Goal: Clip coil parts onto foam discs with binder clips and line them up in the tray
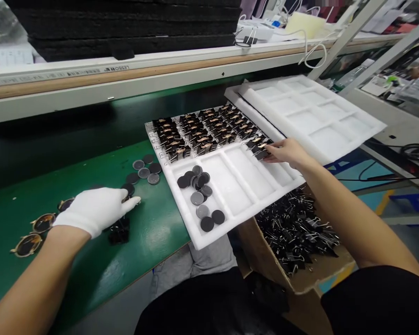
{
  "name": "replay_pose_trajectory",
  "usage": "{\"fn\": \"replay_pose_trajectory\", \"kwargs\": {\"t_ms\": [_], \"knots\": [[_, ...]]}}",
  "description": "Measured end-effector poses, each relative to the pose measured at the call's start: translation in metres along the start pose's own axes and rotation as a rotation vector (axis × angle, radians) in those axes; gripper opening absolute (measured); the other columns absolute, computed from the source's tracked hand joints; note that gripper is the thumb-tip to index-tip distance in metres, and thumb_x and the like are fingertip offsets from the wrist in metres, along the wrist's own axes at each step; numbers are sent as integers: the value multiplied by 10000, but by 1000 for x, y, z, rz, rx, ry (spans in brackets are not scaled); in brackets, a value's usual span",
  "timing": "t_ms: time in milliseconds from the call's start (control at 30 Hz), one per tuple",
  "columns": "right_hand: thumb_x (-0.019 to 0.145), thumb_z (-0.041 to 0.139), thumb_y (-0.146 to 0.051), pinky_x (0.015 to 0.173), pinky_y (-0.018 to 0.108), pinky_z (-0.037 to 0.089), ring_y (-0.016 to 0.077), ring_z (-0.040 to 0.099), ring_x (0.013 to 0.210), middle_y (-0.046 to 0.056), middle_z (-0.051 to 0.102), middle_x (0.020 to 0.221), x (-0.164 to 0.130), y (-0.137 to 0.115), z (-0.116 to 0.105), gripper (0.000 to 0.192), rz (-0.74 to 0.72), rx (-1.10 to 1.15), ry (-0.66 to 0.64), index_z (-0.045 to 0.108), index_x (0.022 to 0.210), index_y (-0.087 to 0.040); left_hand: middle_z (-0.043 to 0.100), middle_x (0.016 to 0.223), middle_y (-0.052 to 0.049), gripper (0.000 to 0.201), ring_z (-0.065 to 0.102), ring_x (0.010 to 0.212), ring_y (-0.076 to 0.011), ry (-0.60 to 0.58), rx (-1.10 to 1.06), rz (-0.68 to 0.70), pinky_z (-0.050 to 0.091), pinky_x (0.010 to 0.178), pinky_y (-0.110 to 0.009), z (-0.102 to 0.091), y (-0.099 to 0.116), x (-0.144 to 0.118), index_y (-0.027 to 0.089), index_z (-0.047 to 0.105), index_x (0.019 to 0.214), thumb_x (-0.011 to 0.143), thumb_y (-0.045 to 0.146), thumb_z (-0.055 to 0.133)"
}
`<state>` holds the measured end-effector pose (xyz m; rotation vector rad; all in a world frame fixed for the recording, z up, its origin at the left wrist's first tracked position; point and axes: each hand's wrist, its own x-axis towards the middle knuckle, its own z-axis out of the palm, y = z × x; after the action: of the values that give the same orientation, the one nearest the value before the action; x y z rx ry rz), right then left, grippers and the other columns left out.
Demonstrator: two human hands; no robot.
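Observation:
My left hand (99,209), in a white glove, is low over the green work surface (150,242). Its thumb and index finger are apart beside a dark disc (128,188); the other fingers are hidden underneath. Black binder clips (118,231) lie just below the palm. Round watch cases (43,223) are to its left. My bare right hand (282,152) pinches a clipped watch case (260,148), a piece set with black binder clips, at the right end of the white foam tray (230,186). Rows of similar clipped pieces (199,128) fill the tray's far part.
Loose dark discs (145,172) lie left of the tray, and more discs (197,198) sit in its near-left compartment. Another foam tray (300,109) rests behind on the right. Below stands a cardboard box (265,246) of binder clips. A shelf edge (125,70) runs across the back.

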<state>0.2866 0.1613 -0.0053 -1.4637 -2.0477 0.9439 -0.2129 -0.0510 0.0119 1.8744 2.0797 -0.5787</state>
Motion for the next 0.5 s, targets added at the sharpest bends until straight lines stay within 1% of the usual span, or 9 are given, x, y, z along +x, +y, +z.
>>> {"fn": "replay_pose_trajectory", "kwargs": {"t_ms": [100, 133, 233, 300, 333, 367, 433, 467, 500], "knots": [[1018, 573, -465, 608, 294, 506, 198, 738, 569, 113, 752, 662, 0, -8, 0, 355, 159, -153, 52, 680, 965, -131, 733, 755, -180, 634, 697, 678, -374, 32, -21, 11, 459, 618, -419, 1, -1, -1, 236, 685, 768, 924, 737, 329], [1013, 584, -462, 631, 305, 501, 195, 726, 566, 107, 737, 638, -1, -13, 1, 350, 184, -206, 73, 677, 984, -126, 730, 751, -182, 629, 697, 676, -378, 34, -29, 10, 465, 624, -425, 2, -1, -1, 235, 694, 772, 918, 733, 340], [1005, 611, -471, 701, 376, 475, 223, 675, 586, 94, 688, 595, -13, -34, 12, 416, 184, -376, 213, 636, 1163, -87, 726, 746, -178, 634, 702, 680, -378, 32, -30, 11, 485, 646, -431, 3, -3, -1, 234, 712, 793, 909, 737, 344], [1006, 608, -492, 736, 416, 463, 255, 661, 645, 110, 699, 664, -29, -53, 30, 474, 131, -472, 307, 604, 1269, -98, 731, 760, -178, 642, 707, 691, -380, 19, -13, 11, 489, 644, -428, 3, -2, -1, 228, 717, 813, 920, 725, 324], [1008, 599, -497, 740, 423, 467, 265, 663, 672, 120, 717, 725, -39, -63, 42, 457, 77, -504, 297, 615, 1273, -125, 734, 769, -181, 637, 709, 699, -384, 8, 1, 13, 488, 636, -427, 3, -2, -1, 222, 719, 829, 930, 704, 315], [1005, 597, -505, 737, 420, 481, 267, 672, 695, 121, 739, 797, -50, -73, 57, 415, 0, -527, 237, 647, 1237, -165, 735, 773, -183, 624, 712, 706, -390, -2, 19, 14, 486, 629, -427, 2, 0, -2, 215, 721, 847, 941, 674, 308], [1030, 548, -496, 703, 408, 532, 273, 710, 759, 123, 774, 973, -68, -90, 89, 381, -260, -548, -56, 671, 1228, -195, 734, 773, -183, 591, 718, 715, -398, -19, 47, 16, 483, 623, -426, 0, 2, -3, 204, 723, 889, 957, 616, 305], [1029, 552, -516, 711, 424, 562, 303, 734, 863, 148, 768, 1115, -74, -97, 104, 431, -359, -568, -119, 656, 1290, -189, 733, 771, -182, 577, 720, 714, -398, -26, 54, 15, 483, 626, -426, -1, 4, -4, 200, 724, 906, 963, 595, 306], [1035, 545, -517, 758, 460, 591, 346, 733, 1009, 180, 731, 1260, -78, -102, 119, 491, -429, -593, -115, 617, 1376, -171, 734, 771, -180, 568, 722, 708, -395, -31, 52, 12, 484, 632, -426, -2, 5, -5, 197, 726, 919, 967, 581, 310]]}}
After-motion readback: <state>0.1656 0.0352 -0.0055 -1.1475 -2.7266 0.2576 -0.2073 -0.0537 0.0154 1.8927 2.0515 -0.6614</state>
